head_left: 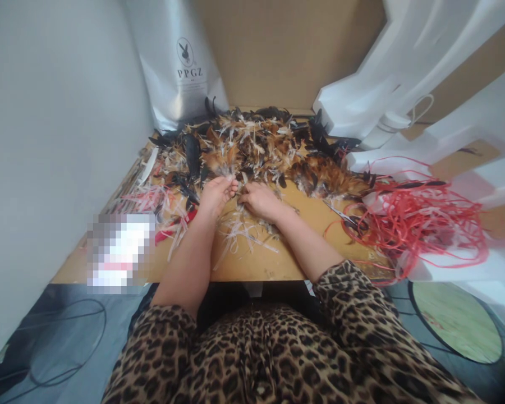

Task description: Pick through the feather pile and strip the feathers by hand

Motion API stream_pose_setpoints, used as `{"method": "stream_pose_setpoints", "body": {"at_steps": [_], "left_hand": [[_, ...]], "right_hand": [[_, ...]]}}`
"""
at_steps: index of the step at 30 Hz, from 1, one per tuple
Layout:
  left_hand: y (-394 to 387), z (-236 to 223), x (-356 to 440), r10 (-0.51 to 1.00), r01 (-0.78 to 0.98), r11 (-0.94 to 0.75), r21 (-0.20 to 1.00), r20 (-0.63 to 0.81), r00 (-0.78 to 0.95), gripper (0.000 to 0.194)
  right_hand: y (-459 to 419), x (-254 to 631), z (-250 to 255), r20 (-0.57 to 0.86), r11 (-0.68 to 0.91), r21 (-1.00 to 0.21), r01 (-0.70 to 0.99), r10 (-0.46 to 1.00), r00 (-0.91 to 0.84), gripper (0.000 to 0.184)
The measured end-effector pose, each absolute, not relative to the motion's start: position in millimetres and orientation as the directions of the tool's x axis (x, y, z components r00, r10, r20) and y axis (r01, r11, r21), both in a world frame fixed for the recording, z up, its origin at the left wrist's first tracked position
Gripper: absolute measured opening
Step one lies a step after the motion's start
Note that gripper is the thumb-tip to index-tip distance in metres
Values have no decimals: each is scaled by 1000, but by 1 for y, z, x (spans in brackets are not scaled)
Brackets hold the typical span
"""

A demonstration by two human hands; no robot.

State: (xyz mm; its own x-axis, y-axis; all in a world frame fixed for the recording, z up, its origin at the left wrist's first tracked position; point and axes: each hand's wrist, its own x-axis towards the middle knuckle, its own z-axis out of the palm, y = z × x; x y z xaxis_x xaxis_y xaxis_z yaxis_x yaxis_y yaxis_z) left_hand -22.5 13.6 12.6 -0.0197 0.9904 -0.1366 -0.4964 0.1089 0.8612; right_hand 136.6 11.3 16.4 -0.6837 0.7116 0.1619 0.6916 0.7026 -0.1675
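Observation:
Brown feathers (221, 158) fan upward from the pinched fingers of my left hand (217, 195). Close beside it, my right hand (258, 201) has its fingers curled down at the edge of the feather pile (263, 143); what its fingertips hold, if anything, is hidden. The pile mixes brown, black and pale feathers and spreads across the back of the wooden table (231, 266). Thin white strips (244, 231) lie loosely on the tabletop just below both hands.
To the right are a tangle of red plastic strips (425, 224) and scissors (340, 213). Pink and white strips (145, 199) lie left, above a blurred-out bright item (122, 249). A silver bag (185, 73) stands behind; a white lidded container (385, 129) is at back right.

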Motion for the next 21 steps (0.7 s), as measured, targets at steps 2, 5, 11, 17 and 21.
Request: {"method": "stream_pose_setpoints", "body": {"at_steps": [2, 5, 11, 17, 21], "left_hand": [[14, 12, -23, 991, -500, 108, 859, -135, -18, 11], [14, 12, -23, 989, -507, 110, 855, -144, -28, 12], [13, 11, -22, 991, -488, 108, 866, -134, -19, 14], [10, 16, -19, 996, -446, 88, 891, -89, 18, 17], [9, 14, -15, 996, -316, 86, 945, -84, 23, 18]], "right_hand": [[17, 139, 11, 190, 690, -285, 665, 721, -667, 23], [27, 149, 8, 247, 549, -638, 541, 810, -531, 19], [35, 167, 18, -13, 13, -997, 76, 944, -329, 28], [33, 163, 17, 110, 183, -960, 212, 943, -314, 20], [30, 160, 17, 292, 491, -726, 481, 854, -430, 21]]}}
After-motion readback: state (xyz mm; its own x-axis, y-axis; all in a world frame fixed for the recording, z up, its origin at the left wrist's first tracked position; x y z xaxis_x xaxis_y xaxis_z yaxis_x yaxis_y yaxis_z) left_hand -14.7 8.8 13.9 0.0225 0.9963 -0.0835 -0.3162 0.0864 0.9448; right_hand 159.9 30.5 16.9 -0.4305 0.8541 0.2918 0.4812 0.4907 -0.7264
